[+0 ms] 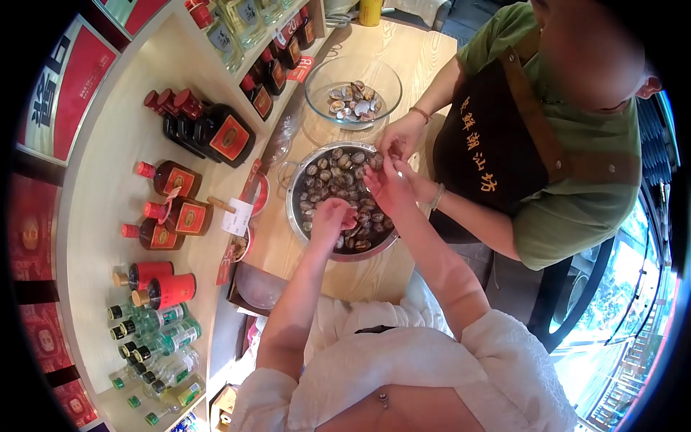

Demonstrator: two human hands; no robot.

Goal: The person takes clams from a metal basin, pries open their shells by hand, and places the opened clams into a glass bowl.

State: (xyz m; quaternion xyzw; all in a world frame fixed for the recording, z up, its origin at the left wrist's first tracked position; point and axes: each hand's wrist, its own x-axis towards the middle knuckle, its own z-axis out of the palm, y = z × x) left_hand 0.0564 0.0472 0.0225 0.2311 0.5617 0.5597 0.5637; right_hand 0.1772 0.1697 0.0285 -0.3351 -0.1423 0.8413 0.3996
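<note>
A round metal basin full of dark clams stands on the wooden table. Over the basin's near left part is my left hand, its fingers curled down close to the clams; whether it holds one is hidden. My right hand is raised over the basin's right side, beside the co-worker's two hands. What lies between its fingers is too small to tell. Behind the basin, a clear glass bowl holds opened clams and shells.
A co-worker in a green shirt and dark apron stands at the right, arms reaching over the table's edge. Shelves with dark bottles and small green-capped bottles line the left. A red-and-white bowl sits left of the basin.
</note>
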